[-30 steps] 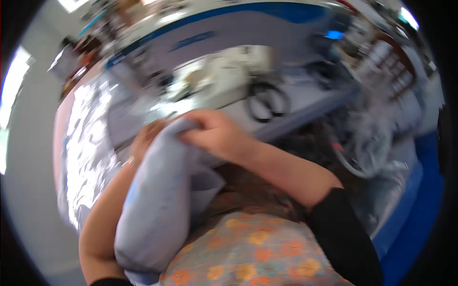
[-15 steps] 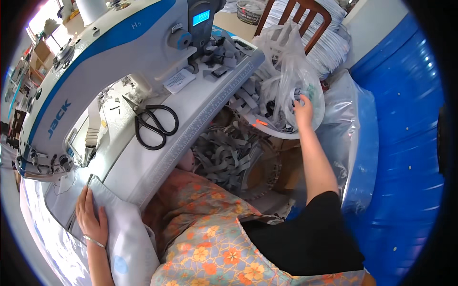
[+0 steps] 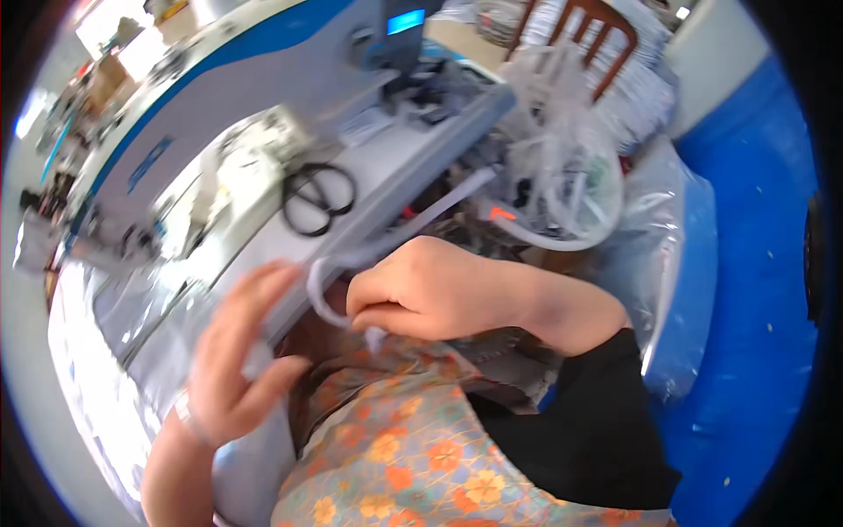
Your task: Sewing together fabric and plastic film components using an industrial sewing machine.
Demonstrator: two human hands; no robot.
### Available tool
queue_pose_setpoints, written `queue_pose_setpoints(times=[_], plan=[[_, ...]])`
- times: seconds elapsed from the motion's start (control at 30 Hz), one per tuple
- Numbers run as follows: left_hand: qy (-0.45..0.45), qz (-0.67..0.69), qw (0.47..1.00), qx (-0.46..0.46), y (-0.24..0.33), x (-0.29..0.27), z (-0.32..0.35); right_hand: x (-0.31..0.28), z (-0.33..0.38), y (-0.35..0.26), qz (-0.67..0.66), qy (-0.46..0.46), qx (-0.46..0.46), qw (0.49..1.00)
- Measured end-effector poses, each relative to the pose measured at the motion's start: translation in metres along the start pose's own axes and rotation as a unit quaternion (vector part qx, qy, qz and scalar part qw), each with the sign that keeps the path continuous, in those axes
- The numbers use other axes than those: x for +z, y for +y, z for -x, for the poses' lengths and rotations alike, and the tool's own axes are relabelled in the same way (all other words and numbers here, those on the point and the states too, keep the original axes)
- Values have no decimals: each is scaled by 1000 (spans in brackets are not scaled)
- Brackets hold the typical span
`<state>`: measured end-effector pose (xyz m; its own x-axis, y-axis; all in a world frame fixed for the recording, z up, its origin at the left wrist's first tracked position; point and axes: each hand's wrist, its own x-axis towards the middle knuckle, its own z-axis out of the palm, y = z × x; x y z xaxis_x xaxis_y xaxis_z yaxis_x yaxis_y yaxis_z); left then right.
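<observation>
My right hand (image 3: pixel 413 290) is closed in front of my lap, pinching a long whitish strip (image 3: pixel 443 204). Part of the strip loops out on the left of the fingers; another stretch runs up toward the white tub (image 3: pixel 562 239). Slightly blurred, my left hand (image 3: pixel 241 360) is raised over the sewing machine table's front edge, fingers apart and nothing in them. Below it lies a pale cloth (image 3: pixel 255 470). Black-handled thread scissors (image 3: pixel 320 200) rest on the table (image 3: pixel 263 241), in front of the sewing machine (image 3: pixel 255 75).
A clear plastic bag (image 3: pixel 553 105) and grey scraps fill the tub, which has an orange piece (image 3: pixel 500 214) at its rim. More scraps (image 3: pixel 439 97) lie at the table's right end. Behind stands a wooden chair (image 3: pixel 619 57); a blue panel (image 3: pixel 764 290) is on the right.
My right hand has come from the tub to my lap, drawing the strip with it. My left hand has lifted off the pale cloth and moved right. The view has shifted slightly.
</observation>
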<state>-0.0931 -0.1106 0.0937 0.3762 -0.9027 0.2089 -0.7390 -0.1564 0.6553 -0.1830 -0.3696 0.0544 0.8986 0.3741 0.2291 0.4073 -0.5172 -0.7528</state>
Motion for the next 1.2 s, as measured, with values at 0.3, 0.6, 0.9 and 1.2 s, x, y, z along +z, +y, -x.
queue_pose_setpoints(times=[0.3, 0.6, 0.9, 1.2], plan=[[81, 264, 920, -279, 4, -36, 35, -60, -40, 5, 91, -64, -17, 994], [180, 321, 919, -141, -3, -31, 47, 9, -119, -59, -268, -190, 95, 940], [279, 330, 892, -135, -12, -57, 73, 37, -150, -69, -210, -52, -46, 975], [254, -492, 799, -233, 39, -104, 146, 144, -132, 5, 91, -118, -268, 952]])
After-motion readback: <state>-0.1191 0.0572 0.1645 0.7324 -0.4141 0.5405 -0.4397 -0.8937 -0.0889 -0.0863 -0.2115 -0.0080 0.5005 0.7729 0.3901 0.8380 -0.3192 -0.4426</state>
